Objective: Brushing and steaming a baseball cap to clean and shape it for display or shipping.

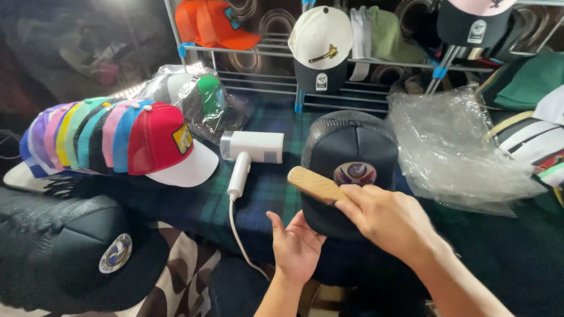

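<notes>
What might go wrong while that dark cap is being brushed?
The left hand only props the dark cap from below, so a firm stroke of the wooden brush in the right hand could tip it. The white steamer lies close by, and its cord could snag.

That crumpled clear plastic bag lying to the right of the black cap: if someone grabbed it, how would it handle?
The clear plastic bag is creased and slumped on itself, so it would probably be floppy and give under the fingers. It looks thin and see-through, so likely very light for its bulk. Its glossy surface suggests it may be a bit slippery.
</notes>
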